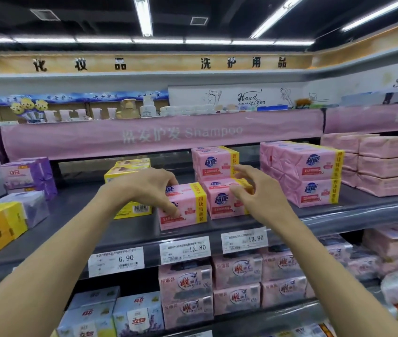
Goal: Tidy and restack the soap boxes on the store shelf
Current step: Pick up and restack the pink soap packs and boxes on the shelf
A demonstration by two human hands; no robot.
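Left hand point(149, 188): fingers point(170, 183) curled over the top of the left pink soap box point(188, 207), with the thumb pressed on its front face. Narrow span, box gripped. The box sits on the middle shelf point(83, 210) near the front edge, centre of view.

Right hand point(261, 198): fingers spread wide and bent, not closed round anything. The thumb tip touches the top of the right pink soap box point(222, 203). The index finger is raised toward the stacked pink boxes point(213, 161) at 12 o'clock of that box.

The two front boxes stand side by side, just apart, the right one at 3 o'clock of the left.

- Yellow boxes point(129, 171) at 9 o'clock, partly hidden by the left hand.
- Larger pink stack point(307, 171) at 3 o'clock, well apart.
- Price tags point(185, 249) on the shelf rim at 6 o'clock.
- Lower shelf holds more pink packs point(236, 271).
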